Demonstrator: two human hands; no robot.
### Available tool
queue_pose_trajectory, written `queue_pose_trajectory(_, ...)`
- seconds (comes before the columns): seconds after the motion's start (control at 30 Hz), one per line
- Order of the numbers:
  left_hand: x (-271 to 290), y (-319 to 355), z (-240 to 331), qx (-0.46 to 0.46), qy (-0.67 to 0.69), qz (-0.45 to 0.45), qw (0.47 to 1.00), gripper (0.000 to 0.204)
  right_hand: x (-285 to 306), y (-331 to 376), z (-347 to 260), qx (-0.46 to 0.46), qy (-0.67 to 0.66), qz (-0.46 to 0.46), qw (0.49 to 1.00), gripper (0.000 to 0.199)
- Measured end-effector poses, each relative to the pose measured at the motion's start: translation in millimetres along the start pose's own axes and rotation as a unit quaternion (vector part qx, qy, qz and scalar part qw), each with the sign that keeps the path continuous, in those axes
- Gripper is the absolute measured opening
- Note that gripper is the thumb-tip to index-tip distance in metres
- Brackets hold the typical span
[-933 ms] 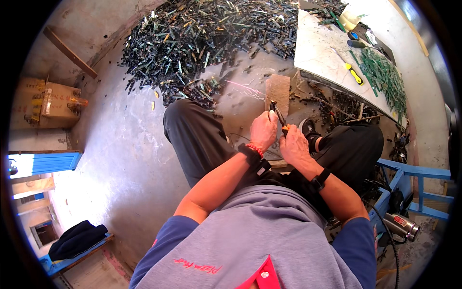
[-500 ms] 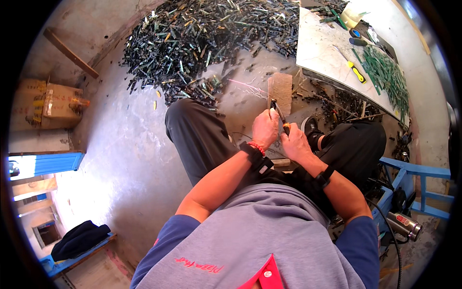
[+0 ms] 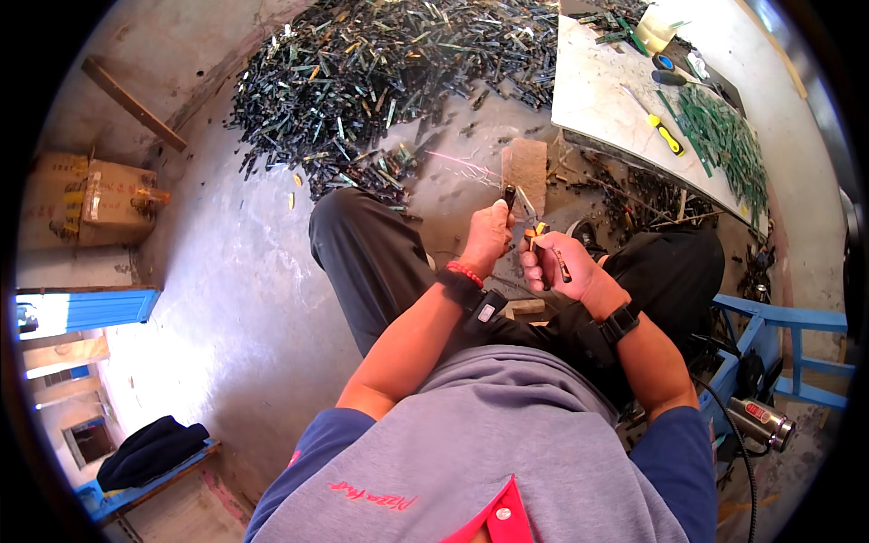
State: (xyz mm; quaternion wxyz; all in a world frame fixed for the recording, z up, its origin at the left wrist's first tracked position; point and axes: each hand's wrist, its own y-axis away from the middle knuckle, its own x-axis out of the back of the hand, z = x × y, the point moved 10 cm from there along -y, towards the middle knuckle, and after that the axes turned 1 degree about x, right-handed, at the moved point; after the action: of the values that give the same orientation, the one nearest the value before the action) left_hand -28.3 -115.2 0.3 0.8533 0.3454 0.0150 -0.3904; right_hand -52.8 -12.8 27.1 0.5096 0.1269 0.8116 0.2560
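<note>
My left hand (image 3: 489, 235), closed, pinches a small dark strip-like piece (image 3: 510, 195) upright between thumb and fingers. In my right hand (image 3: 568, 265) is a pair of pliers (image 3: 536, 232) with orange, yellow and black handles. The handles are spread, and the jaws point up beside the dark piece, seemingly apart from it. Just beyond both hands stands a brown brick-like block (image 3: 525, 166). My hands are over the floor between my knees.
A large heap of dark strips (image 3: 362, 100) covers the floor ahead. At right, a white-topped table (image 3: 593, 86) bears a yellow-handled screwdriver (image 3: 667, 136) and green strips (image 3: 724, 136). A blue frame (image 3: 769, 317) and a steel flask (image 3: 759, 422) are near my right side; cardboard boxes (image 3: 116, 201) are at left.
The pliers' handles have spread and their jaws have come away from the dark piece. My right hand has turned and loosened its fingers. My left hand has shifted slightly left.
</note>
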Motion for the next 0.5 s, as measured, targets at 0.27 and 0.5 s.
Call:
queue_pose_trajectory(0.27, 7.4, -1.3, 2.5, -0.017, -0.003, 0.018, 1.000, 0.040, 34.4, 3.8, -31.2, 0.136, 0.341, 0.181, 0.913, 0.028)
queue_pose_trajectory(0.5, 9.9, -4.2, 6.5, -0.079, -0.064, 0.033, 0.994, 0.042, 6.0, 21.2, -45.2, 0.157, 0.718, 0.287, 0.615, 0.034)
